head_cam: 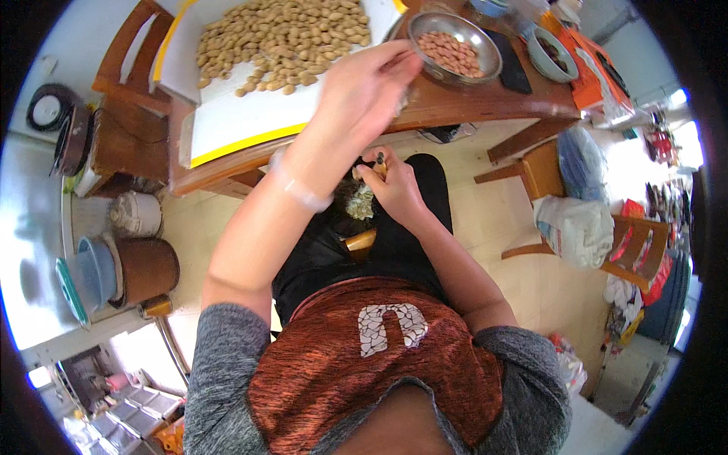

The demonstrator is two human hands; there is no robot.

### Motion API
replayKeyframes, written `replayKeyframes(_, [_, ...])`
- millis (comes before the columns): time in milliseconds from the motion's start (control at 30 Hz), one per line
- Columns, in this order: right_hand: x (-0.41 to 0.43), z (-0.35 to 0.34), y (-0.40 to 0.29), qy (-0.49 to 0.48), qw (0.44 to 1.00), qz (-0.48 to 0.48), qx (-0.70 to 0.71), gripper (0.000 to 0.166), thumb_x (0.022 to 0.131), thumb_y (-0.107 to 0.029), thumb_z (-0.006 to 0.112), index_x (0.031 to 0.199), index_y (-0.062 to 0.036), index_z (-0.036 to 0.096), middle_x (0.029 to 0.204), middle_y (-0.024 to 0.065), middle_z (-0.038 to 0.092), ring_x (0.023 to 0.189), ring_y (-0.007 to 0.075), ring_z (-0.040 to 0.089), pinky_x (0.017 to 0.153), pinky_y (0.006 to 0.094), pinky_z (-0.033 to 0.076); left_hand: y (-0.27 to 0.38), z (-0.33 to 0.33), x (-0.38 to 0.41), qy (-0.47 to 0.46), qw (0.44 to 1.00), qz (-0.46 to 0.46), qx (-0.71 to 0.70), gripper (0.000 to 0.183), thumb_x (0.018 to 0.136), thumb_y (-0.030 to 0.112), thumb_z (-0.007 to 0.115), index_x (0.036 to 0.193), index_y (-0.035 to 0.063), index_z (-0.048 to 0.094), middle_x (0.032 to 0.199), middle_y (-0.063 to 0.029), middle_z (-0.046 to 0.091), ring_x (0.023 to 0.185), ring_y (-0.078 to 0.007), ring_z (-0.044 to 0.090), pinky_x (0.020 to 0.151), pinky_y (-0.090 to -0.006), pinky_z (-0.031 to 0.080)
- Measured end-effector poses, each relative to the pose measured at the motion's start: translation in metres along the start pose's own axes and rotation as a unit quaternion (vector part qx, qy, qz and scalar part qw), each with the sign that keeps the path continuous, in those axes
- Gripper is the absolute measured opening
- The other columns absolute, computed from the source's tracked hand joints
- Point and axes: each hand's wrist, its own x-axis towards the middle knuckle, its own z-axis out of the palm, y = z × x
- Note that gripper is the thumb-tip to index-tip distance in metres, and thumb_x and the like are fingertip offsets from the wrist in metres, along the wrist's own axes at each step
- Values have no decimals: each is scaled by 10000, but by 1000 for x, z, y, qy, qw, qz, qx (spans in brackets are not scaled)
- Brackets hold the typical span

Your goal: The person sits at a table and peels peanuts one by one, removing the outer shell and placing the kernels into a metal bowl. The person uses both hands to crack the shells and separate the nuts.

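Observation:
My left hand (369, 91) reaches across over the table's front edge, its fingertips drawn together at the rim of a metal bowl (493, 63). Motion blurs it, so whether it holds anything cannot be told. Shelled pinkish peanuts (450, 52) lie in that bowl. Lower down, over my lap, my right hand (398, 190) grips a small tan object with a dark tip (380, 160), perhaps a tool. Pale broken peanut shells (360, 203) show beneath it, between my legs. Unshelled peanuts (284, 40) are spread over a white, yellow-edged tray (250, 122) on the table.
The wooden table (455, 102) also bears a dark flat object (512, 62), a pale bowl with dark contents (551, 54) and an orange box (591, 74). Wooden chairs stand on both sides; a white plastic bag (574, 230) rests on the right one. A brown bin (148, 267) stands left.

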Motion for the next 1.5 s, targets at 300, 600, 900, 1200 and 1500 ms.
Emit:
replayKeyframes(300, [-12, -6, -11, -52, 997, 25, -55, 160, 973, -154, 626, 1008, -6, 575, 618, 56, 522, 534, 129, 455, 505, 312, 379, -31, 55, 73, 35, 997, 29, 61, 109, 900, 64, 629, 937, -37, 614, 904, -93, 633, 855, -188, 607, 799, -339, 486])
replayKeyframes(600, [-9, -7, -12, -82, 995, 22, -53, 141, 962, -139, 629, 994, -14, 574, 634, 66, 511, 555, 139, 435, 533, 328, 376, 68, -52, -37, 95, 744, 157, 642, 200, 884, 91, 657, 1071, 25, 681, 998, -98, 701, 933, -198, 659, 854, -324, 518])
replayKeyframes(900, [-12, 3, -24, -113, 993, 23, -34, 146, 953, -137, 633, 999, -5, 591, 648, 52, 517, 581, 106, 433, 543, 297, 376, 96, -139, -41, 121, 551, 133, 815, 143, 870, 128, 621, 985, 53, 661, 979, -181, 634, 973, -376, 620, 863, -462, 506])
replayKeyframes(1200, [-14, -9, -31, -93, 993, 49, -55, 146, 949, -135, 645, 1007, -3, 622, 629, 52, 498, 569, 104, 421, 540, 287, 371, 97, -120, -47, 189, 581, 102, 785, 151, 898, 104, 669, 1021, 18, 661, 962, -134, 666, 869, -294, 663, 822, -358, 527])
replayKeyframes(1500, [-5, -19, -62, -30, 973, -100, 205, 133, 977, -141, 656, 1059, -38, 669, 794, -66, 592, 650, -1, 469, 573, 176, 373, 48, -45, -131, 130, 918, 79, 367, 222, 886, -28, 692, 1081, -17, 587, 969, -30, 658, 868, -71, 620, 800, -215, 508])
